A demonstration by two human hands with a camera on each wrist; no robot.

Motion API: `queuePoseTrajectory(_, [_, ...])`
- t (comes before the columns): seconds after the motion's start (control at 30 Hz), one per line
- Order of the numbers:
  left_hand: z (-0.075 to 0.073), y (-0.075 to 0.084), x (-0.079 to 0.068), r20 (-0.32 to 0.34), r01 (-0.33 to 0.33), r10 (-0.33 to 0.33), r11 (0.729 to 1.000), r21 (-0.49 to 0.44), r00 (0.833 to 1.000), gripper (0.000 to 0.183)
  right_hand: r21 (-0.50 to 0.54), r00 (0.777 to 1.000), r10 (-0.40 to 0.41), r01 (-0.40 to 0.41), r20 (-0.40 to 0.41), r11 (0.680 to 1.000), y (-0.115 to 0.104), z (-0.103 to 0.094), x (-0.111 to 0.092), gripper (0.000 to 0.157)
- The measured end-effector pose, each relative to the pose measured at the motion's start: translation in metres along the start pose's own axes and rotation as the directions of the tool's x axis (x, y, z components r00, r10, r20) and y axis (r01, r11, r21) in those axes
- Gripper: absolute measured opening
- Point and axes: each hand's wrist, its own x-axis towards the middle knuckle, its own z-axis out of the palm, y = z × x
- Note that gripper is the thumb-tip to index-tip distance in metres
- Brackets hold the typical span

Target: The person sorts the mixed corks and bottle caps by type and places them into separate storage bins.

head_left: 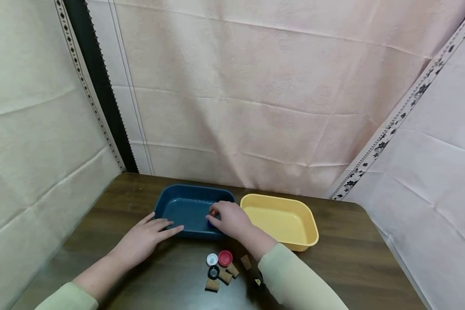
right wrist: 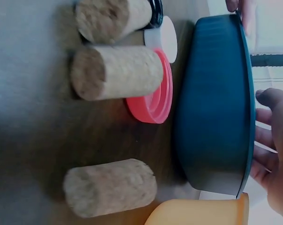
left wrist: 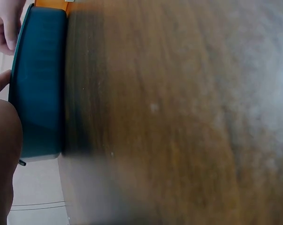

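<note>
A blue tray (head_left: pixel 190 215) stands on the table. My left hand (head_left: pixel 145 237) rests on its near left rim with the fingers spread. My right hand (head_left: pixel 228 217) reaches over the tray's right end, fingers bent down inside. A small orange-brown thing (head_left: pixel 214 212) shows between its thumb and fingers; I cannot tell whether it is held. In front of the tray lie a red cap (head_left: pixel 225 258), a white cap (head_left: pixel 212 259), a black ring-shaped cap (head_left: pixel 213 272) and several cork stoppers (head_left: pixel 225 277). The right wrist view shows one cork (right wrist: pixel 118 72) against the red cap.
A yellow tray (head_left: pixel 310 241) stands right beside the blue one. A lone cork (head_left: pixel 246 262) and a small black object with a yellow mark (head_left: pixel 258 282) lie near my right sleeve. Cloth curtains (head_left: pixel 236 86) enclose the dark wooden table (head_left: pixel 356 267) at the back and sides.
</note>
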Motion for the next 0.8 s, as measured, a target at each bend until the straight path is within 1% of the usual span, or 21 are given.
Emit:
queuePoseTrajectory(0.13, [0.001,0.0,-0.001,-0.013,0.001,-0.001,1.0,0.012,1.0,0.078,-0.001,0.994,-0.065,0.066,-0.084,0.998,-0.002,-0.002,-0.014,0.029])
queuePoseTrajectory(0.23, [0.003,-0.001,-0.001,-0.024,-0.004,0.005,1.0,0.023,1.0,0.079,0.01,0.983,-0.118,0.12,-0.144,0.993,-0.002,-0.004,-0.027,0.029])
queuePoseTrajectory(0.3, [0.004,-0.001,0.0,-0.028,-0.009,0.01,1.0,0.028,1.0,0.08,0.034,0.974,-0.138,0.147,-0.179,0.989,-0.002,-0.005,-0.036,0.028])
queuePoseTrajectory(0.4, [0.004,-0.001,0.001,-0.043,-0.014,0.016,0.999,0.035,0.999,0.08,0.052,0.958,-0.172,0.189,-0.231,0.981,0.0,-0.006,-0.05,0.022])
queuePoseTrajectory(0.57, [0.005,-0.001,0.0,-0.069,-0.013,0.016,0.999,0.036,0.998,0.082,0.046,0.917,-0.249,0.276,-0.313,0.96,0.004,-0.002,-0.073,0.013])
queuePoseTrajectory(0.67, [0.005,0.0,-0.001,-0.069,-0.007,0.009,0.999,0.035,0.998,0.083,0.038,0.9,-0.282,0.311,-0.333,0.95,0.007,0.002,-0.088,0.012])
queuePoseTrajectory(0.73, [0.006,0.0,-0.001,-0.068,-0.004,0.007,0.999,0.036,0.998,0.083,0.029,0.896,-0.292,0.32,-0.334,0.947,0.009,0.004,-0.098,0.014])
queuePoseTrajectory(0.8, [0.007,0.0,-0.001,-0.075,-0.007,0.009,0.999,0.034,0.997,0.083,0.025,0.899,-0.295,0.32,-0.324,0.947,0.011,0.005,-0.107,0.014])
